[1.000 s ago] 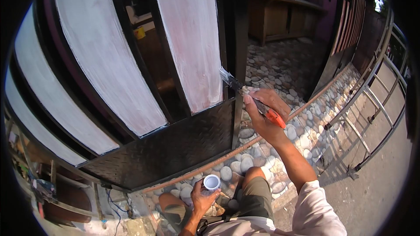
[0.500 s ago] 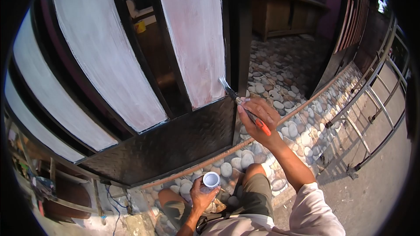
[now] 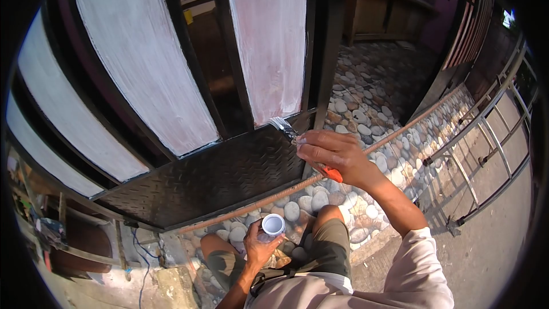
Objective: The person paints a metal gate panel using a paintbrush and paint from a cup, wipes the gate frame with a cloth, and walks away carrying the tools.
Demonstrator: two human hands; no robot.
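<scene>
My right hand [image 3: 334, 157] grips a paintbrush [image 3: 284, 129] with an orange handle end. Its whitened bristles meet the lower edge of a white-painted panel [image 3: 269, 40] on a black-framed gate. Pinkish patches show through the paint on this panel. Down by my knees, my left hand [image 3: 262, 247] is wrapped around a small cup [image 3: 273, 225] with a white rim, held upright. What lies inside the cup looks pale. Below the panels runs a dark textured metal plate [image 3: 211, 174].
More white panels [image 3: 143, 63] stand to the left. A brown rail [image 3: 251, 206] runs under the gate, beside pebble-patterned flooring [image 3: 394, 177]. On the right lies a metal ladder-like frame [image 3: 466, 177]. A cable [image 3: 140, 263] and a brown pot [image 3: 83, 252] are at lower left.
My right hand has brought the brush from the panel's right edge down and left to its bottom edge. My left hand still holds the cup. The view has shifted slightly.
</scene>
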